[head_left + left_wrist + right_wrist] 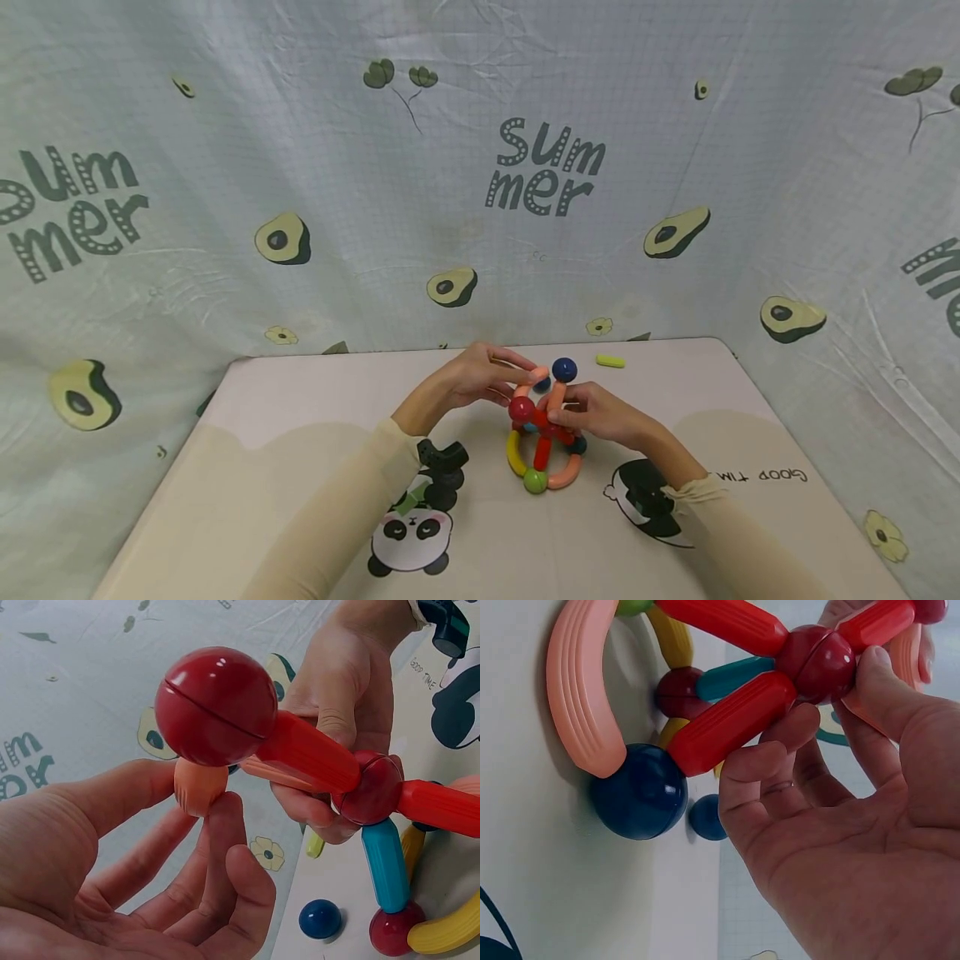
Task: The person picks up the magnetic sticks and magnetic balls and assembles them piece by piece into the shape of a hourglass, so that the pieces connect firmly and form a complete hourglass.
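Sleeves (330,517) are stretched over the table (667,375), and between the hands the ball-and-stick structure (542,454) is stood nearer the far edge, slightly toward the far right corner. A curved peach stick (199,787) is pinched by the thumb and fingers of the left hand (480,377) beside the upper red ball (216,705); whether the two are joined cannot be told. A straight peach stick (556,398), topped by a dark blue ball (565,369), is gripped by the right hand (600,412) close to the red hub (367,787).

Most at risk, it is judged, is the upper red ball: being carried on a single red rod (309,752), it could be wrenched off if the curved stick were pulled sideways. Should the right hand's grip be loosened during a push, the hub could be tipped and its legs parted from the base ring (566,473). By a nudge, the loose blue ball (320,919) could be rolled away, or the yellow-green stick (611,361) knocked off the far edge.
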`<state>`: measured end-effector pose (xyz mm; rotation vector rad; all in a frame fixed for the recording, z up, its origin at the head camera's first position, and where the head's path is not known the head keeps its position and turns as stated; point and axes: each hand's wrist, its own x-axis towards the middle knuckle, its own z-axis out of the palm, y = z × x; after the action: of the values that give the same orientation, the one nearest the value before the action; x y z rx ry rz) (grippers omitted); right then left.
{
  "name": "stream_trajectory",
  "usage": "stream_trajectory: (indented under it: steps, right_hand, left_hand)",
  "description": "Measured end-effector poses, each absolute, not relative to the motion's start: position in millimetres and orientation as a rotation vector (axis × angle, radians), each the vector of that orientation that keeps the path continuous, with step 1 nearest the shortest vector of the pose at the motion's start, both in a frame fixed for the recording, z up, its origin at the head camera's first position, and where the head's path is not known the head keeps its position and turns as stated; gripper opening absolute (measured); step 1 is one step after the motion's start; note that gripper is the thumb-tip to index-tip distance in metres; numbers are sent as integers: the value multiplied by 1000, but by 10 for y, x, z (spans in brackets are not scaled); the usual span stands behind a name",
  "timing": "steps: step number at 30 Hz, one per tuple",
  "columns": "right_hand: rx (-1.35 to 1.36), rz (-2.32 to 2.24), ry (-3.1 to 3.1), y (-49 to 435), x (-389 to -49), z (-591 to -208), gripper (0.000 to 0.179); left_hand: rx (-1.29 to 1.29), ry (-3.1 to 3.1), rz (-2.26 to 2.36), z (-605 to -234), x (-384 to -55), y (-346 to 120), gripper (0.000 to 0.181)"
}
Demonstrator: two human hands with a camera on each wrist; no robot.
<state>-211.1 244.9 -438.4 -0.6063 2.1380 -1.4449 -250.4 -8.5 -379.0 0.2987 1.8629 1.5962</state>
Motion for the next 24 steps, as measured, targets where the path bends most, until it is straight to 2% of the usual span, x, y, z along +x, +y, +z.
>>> stream_trajectory:
  steps: [24]
  right_hand:
    - [-621,-1432,2145,2490,-2064,-4405,32]
  left_hand:
    - [250,1876,1631,-3836,-2454,-90,33]
